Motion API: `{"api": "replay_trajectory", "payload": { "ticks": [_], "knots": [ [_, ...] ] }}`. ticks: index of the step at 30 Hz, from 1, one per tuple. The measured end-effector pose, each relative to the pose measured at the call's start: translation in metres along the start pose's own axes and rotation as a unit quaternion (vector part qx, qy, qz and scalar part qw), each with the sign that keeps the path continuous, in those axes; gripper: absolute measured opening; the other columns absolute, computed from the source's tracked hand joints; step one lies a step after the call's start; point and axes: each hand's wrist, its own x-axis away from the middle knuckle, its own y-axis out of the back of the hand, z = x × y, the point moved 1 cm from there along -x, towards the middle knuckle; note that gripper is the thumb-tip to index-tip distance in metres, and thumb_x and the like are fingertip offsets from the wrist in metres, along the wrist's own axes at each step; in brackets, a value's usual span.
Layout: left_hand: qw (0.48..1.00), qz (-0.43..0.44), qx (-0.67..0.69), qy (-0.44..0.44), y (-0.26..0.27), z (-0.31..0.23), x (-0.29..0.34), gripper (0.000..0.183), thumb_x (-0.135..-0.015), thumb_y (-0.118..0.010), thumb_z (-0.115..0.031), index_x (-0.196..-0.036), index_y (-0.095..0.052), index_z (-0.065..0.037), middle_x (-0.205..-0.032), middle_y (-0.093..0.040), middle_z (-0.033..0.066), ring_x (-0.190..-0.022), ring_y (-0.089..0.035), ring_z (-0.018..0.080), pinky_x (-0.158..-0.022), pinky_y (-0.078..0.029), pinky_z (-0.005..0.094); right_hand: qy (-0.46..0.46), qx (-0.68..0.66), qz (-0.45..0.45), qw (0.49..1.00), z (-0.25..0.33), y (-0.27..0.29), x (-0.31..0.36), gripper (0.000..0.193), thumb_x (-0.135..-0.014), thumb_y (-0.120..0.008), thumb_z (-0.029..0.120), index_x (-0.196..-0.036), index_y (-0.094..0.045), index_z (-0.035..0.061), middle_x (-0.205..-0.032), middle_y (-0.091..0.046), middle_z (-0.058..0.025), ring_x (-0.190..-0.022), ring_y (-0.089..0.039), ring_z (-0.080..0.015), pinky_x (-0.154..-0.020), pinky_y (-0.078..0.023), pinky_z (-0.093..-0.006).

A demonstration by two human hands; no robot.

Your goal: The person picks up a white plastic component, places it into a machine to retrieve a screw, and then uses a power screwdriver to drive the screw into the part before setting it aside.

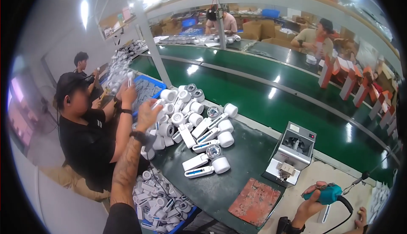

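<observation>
Wearing a black cap, a co-worker is facing the bench at the left and raising a small white piece. Below, a blue bin is holding a heap of loose white parts, filling it to the rim. Above that, a blue tray is containing flat grey pieces. The person's left hand is reaching in beside the tray, over the edge of a pile of white housings; something white is showing at its fingertips, but I cannot tell whether they are gripping it. The housings are lying heaped on the dark green work surface, some showing blue strips, and an open round head is exposing its inner parts. Farther right, a worn red mat is lying near a silver machine, whose open top compartment is holding dark contents too small to make out. The right hand is grasping a teal power screwdriver, which is hanging from a cord above a slim white part. At the far right, another person's hand is showing.
</observation>
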Motion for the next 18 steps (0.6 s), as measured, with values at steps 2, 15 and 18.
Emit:
{"api": "replay_trajectory", "payload": {
  "ticks": [2, 15, 18],
  "knots": [
    [0.994, -0.031, -0.099, -0.020, -0.003, 0.034, -0.024, 0.039, -0.079, -0.075, -0.028, -0.102, -0.067, 0.002, -0.101, -0.069, 0.0230, -0.100, -0.065, 0.0385, -0.089, -0.050, 0.0452, 0.037, 0.025, 0.010, 0.999, -0.003, -0.001, -0.001, 0.056, -0.089, -0.068, 0.052, -0.106, -0.051, 0.0012, -0.067, -0.054, -0.0017, -0.057, -0.052, -0.0101, -0.051, -0.039, -0.0214],
    [0.932, 0.018, -0.355, -0.067, -0.027, 0.062, -0.061, 0.024, -0.076, -0.071, -0.021, -0.094, -0.068, -0.006, -0.095, -0.069, 0.0191, -0.095, -0.065, 0.0382, -0.086, -0.052, 0.0486, 0.025, 0.026, 0.006, 0.999, -0.001, -0.001, 0.001, 0.061, -0.087, -0.070, 0.056, -0.106, -0.050, 0.0012, -0.068, -0.054, -0.0018, -0.057, -0.052, -0.0109, -0.052, -0.040, -0.0226],
    [0.918, 0.064, -0.391, -0.023, -0.047, 0.070, -0.068, 0.030, -0.072, -0.075, -0.027, -0.094, -0.070, -0.007, -0.098, -0.069, 0.0194, -0.100, -0.062, 0.0397, -0.089, -0.050, 0.0494, -0.014, -0.041, -0.015, 0.999, -0.006, 0.009, 0.002, 0.064, -0.076, -0.084, 0.047, -0.107, -0.053, 0.0009, -0.070, -0.057, -0.0029, -0.061, -0.055, -0.0125, -0.055, -0.039, -0.0226]
  ]
}}
